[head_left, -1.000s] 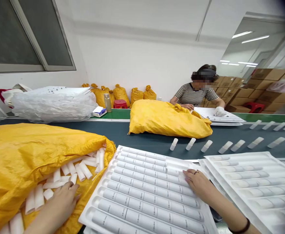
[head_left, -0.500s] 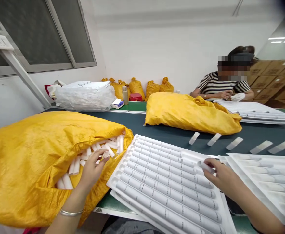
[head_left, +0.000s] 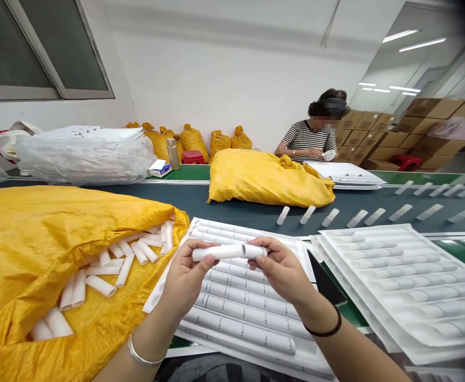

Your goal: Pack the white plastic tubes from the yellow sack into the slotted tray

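My left hand [head_left: 190,265] is closed around a longer white tube [head_left: 226,252], held level. Between the fingers of my right hand [head_left: 286,265] is a shorter white tube [head_left: 253,251]. The two tubes meet end to end, with a dark curved gap showing at the join; whether one sits inside the other I cannot tell. Right below both hands lies a white tray [head_left: 152,300] filled with rows of printed pale tubes [head_left: 252,329]. To the left, an open yellow sack [head_left: 108,204] shows many loose white tubes [head_left: 101,285].
Stacked white trays [head_left: 405,342] with pale tubes stand at the right. A row of white tubes [head_left: 331,217] runs along the dark belt [head_left: 176,193]. Another yellow sack [head_left: 264,178] lies across it. Beyond sits a person in a striped shirt [head_left: 309,139], hands near another tray [head_left: 347,172].
Both hands have come together over the tray, bringing the left hand's tube and the right hand's shorter tube end to end. The camera view has swung to the right.
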The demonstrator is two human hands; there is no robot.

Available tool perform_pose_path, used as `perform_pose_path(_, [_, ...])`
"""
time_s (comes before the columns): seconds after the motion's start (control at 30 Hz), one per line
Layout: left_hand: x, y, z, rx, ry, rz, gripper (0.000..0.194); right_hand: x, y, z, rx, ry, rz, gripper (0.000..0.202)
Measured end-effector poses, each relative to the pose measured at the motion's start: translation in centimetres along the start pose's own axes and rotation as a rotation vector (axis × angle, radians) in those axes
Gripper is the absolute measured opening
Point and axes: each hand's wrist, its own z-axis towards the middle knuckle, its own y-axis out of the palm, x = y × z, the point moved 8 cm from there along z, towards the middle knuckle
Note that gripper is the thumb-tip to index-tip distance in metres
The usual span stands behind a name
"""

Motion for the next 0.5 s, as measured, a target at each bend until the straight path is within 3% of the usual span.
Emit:
perform_pose_path(0.13, [0.0, -0.4, -0.4, -0.112, -0.115, 0.454, 0.037, -3.8, -0.3, -0.3, -0.082, -0.266, -0.423, 0.029])
perform_pose_path(0.23, [0.3, 0.2, -0.9, -0.233, -0.112, 0.731, 0.036, -4.8, 0.7, -0.5, -0.206, -0.372, -0.715, 0.035])
perform_pose_path(0.33, [1.5, 1.1, -1.2, -0.262, 0.047, 0.87, 0.03, -4.3, 0.6, -0.4, -0.197, -0.341, -0.792, 0.032])
perform_pose_path(0.5, [3.8, 2.5, -2.4, -0.269, 0.477, 1.024, 0.027, -1.5, -0.1, 0.1, -0.125, -0.127, -0.685, 0.025])
